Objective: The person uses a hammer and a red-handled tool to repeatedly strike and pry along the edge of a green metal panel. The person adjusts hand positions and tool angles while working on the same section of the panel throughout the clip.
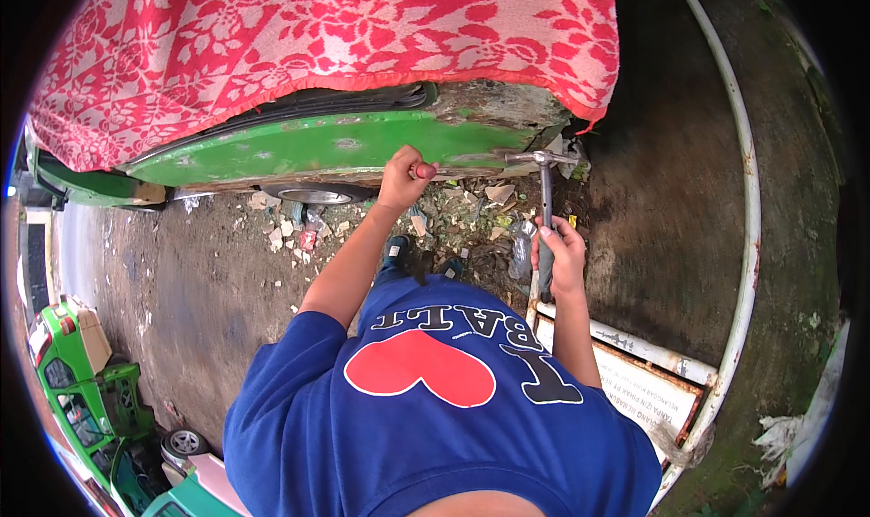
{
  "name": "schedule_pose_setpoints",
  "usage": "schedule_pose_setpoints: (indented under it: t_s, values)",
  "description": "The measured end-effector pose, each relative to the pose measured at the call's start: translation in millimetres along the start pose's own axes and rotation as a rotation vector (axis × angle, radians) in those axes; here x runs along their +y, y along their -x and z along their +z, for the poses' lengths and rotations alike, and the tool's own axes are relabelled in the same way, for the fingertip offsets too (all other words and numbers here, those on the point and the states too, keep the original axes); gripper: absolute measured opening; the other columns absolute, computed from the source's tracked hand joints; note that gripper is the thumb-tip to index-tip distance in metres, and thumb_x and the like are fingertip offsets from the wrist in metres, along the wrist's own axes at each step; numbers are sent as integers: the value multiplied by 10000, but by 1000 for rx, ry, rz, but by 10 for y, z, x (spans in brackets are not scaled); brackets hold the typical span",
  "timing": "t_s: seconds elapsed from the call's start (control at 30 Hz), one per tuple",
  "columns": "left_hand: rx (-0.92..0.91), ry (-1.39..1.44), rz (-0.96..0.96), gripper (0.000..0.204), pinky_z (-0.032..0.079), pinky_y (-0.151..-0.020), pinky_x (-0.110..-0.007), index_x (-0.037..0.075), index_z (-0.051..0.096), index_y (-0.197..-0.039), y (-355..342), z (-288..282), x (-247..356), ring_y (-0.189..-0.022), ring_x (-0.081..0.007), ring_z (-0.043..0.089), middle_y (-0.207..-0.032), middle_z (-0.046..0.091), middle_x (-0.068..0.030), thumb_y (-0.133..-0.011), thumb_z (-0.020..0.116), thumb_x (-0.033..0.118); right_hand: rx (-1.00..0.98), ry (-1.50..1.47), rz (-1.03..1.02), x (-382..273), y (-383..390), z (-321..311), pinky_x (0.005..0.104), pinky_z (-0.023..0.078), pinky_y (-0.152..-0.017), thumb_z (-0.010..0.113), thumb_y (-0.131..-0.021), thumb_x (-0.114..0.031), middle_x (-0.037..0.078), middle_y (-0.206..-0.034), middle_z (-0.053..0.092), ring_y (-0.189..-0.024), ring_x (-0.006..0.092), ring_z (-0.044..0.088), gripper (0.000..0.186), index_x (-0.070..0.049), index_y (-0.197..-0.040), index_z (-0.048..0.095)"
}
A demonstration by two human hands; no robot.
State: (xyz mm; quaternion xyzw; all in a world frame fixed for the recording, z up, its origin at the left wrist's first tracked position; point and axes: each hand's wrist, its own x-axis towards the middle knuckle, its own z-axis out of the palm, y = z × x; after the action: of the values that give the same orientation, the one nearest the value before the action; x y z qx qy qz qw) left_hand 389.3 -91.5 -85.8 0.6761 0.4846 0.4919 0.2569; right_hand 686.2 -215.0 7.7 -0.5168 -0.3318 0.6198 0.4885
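Fingers of the right hand (565,256) wrap a hammer (546,193) by its grey handle, its head near the green car's (362,142) weathered end; those of the left hand (401,183) close around a red-ended object (425,170) before the scuffed panel. Floral cloth (317,28) drapes over the car. Rubble (499,193) litters the dark ground (217,290); rightward curves a rusty white pole (750,200).

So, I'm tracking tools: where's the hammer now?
The hammer is right of centre in the head view, in the right hand, its head near the green panel's right end.
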Motion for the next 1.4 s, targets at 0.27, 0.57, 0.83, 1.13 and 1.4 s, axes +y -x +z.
schedule_pose_setpoints:
  t_s: [0.27, 0.57, 0.83, 1.13, 1.4]
  values:
    - [-245, -255, 46, 134, 438, -867, -413, 97, 604, -899, 496, -258, 92, -956, -307, 571, -945, 624, -71, -800, 692, 110, -78, -73, -16, 279, -82, 167, 258, 467, -526, 601, -820, 43, 52, -946, 606, -751, 123, 591, 575, 1, -1367, 429]
    - [-387, -597, -36, 383, 462, -930, -414, 255, 730, -1038, 1075, -1054, -49, -1072, -280, 551, -1214, 650, 70, -692, 758, 91, -137, 187, 92, 864, -39, 403, 252, 388, -429, 652, -888, -72, 2, -697, 550, -465, 98, 497, 365, 10, -1232, 565]
    - [-428, -406, -44, 449, 521, -870, -394, 233, 690, -1107, 1346, -1767, -736, -1015, -293, 629, -1181, 652, 2, -695, 712, 57, -12, 310, -22, 1230, 152, 1180, 219, 412, -511, 619, -889, -74, -27, -733, 565, -618, 48, 530, 183, -55, -1069, 588]
    - [-499, -153, -87, 427, 534, -864, -403, 141, 659, -1090, 1619, -2629, -1565, -1045, -313, 634, -1202, 630, -62, -703, 655, -39, 268, 175, 62, 2165, 606, 2362, 237, 412, -435, 612, -864, -32, 17, -663, 565, -500, 86, 514, 157, -2, -1018, 606]
    - [-506, 126, -17, 402, 557, -807, -374, 40, 601, -1023, 1563, -2440, -2410, -998, -333, 651, -1292, 540, -168, -655, 634, -116, 354, 163, 155, 2725, 708, 2766, 230, 424, -452, 672, -876, -61, 5, -664, 571, -525, 77, 538, 154, -12, -1013, 619]
